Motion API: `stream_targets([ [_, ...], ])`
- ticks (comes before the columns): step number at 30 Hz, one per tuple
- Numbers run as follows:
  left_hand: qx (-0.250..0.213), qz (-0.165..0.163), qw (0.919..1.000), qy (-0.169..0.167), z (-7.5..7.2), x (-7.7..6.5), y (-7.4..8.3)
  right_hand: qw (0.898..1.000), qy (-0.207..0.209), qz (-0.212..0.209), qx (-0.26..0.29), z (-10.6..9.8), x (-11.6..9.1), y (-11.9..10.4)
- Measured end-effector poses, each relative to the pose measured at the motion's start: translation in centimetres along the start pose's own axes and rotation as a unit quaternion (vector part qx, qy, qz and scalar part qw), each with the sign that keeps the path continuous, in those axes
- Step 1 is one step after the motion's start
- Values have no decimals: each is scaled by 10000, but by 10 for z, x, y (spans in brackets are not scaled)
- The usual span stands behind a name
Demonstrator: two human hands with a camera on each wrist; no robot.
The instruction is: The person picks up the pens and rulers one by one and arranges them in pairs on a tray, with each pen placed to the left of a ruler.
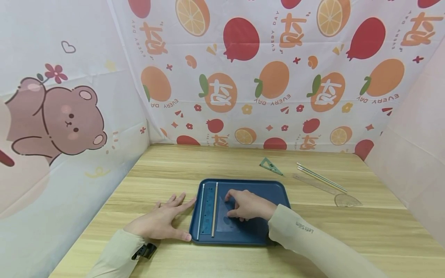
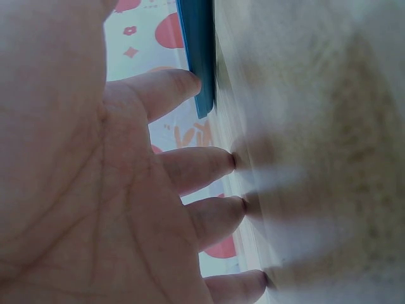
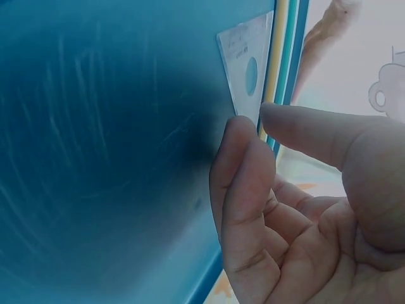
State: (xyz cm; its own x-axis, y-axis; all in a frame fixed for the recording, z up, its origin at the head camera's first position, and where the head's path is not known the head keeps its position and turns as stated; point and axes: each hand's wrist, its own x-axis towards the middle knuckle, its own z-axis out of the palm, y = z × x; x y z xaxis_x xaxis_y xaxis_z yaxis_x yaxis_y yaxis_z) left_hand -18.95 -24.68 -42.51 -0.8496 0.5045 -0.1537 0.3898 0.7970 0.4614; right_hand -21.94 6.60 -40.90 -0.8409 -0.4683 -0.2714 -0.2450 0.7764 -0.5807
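Note:
My right hand (image 1: 248, 205) hovers low over a dark blue tray (image 1: 259, 237), index finger and thumb apart. Beneath them lies a clear set square (image 3: 237, 54) with a round hole, flat on the tray beside a gold pencil (image 1: 214, 212); the fingers hide part of it, and whether they touch it is hard to tell. Left of that pencil come a blue ruler (image 1: 207, 212) and a silvery-blue pencil (image 1: 200, 214), all side by side. My left hand (image 1: 165, 222) rests spread on the table, its thumb and index finger against the tray's left rim.
On the wooden table (image 1: 167, 170), a green set square (image 1: 272, 166) lies behind the tray. Farther right are several pencils (image 1: 323, 178), a clear ruler (image 1: 314, 183) and a clear protractor (image 1: 347, 200). Printed cloth walls (image 1: 299, 92) stand at the back and sides.

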Motion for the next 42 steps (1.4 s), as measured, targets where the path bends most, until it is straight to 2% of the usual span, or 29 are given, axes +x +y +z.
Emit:
stream_targets([
  [29, 31, 37, 10000, 30, 0, -1, 0, 9987, 171, -138, 459, -23, -11, 21],
  [42, 76, 70, 9999, 28, 0, 0, 1, 9985, 312, -9, 457, -34, -14, 41],
])
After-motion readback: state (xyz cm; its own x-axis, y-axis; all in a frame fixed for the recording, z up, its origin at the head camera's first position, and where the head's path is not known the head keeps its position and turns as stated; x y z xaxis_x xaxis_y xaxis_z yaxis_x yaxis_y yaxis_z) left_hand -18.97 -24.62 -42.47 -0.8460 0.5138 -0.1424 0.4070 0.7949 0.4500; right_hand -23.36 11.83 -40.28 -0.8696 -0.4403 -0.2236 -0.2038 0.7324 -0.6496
